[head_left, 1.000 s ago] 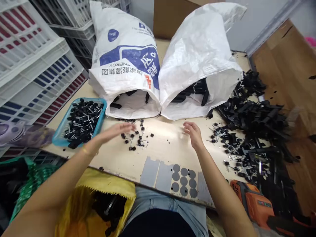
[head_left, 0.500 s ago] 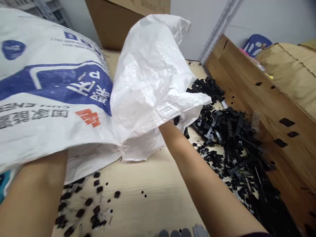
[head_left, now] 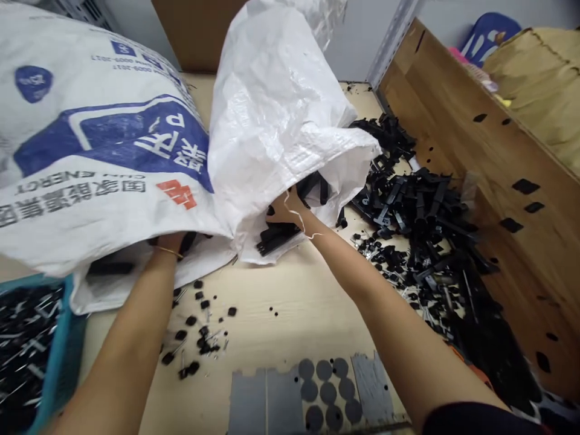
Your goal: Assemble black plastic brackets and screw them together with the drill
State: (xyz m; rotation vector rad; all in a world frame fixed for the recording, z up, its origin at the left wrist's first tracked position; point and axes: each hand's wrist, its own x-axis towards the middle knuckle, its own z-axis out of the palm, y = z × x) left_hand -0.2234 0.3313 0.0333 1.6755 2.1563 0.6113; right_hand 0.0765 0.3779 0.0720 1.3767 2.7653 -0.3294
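Note:
My left hand (head_left: pixel 171 240) reaches into the mouth of a printed white woven sack (head_left: pixel 122 205) with blue and orange markings. Its fingers are hidden among dark parts and under the sack's edge. Inside the plain white woven sack (head_left: pixel 272 127), my right hand (head_left: pixel 286 210) shows as far as the knuckles; its fingertips cannot be made out. Black plastic parts (head_left: pixel 278 235) lie around that hand inside the sack mouth. Whether either hand grips anything is not visible.
A heap of black parts (head_left: pixel 408 211) with small screws lies along the wooden board (head_left: pixel 498 181) on the right. Small black-headed pieces (head_left: pixel 203 338) are scattered near my left forearm. A teal basket (head_left: pixel 75 338) of parts stands at left. Grey discs (head_left: pixel 328 393) lie in front.
Both sack mouths have opened wider, revealing dark parts inside. My left hand and wrist now partly show. The camera view has shifted, bringing the teal basket and grey discs into sight.

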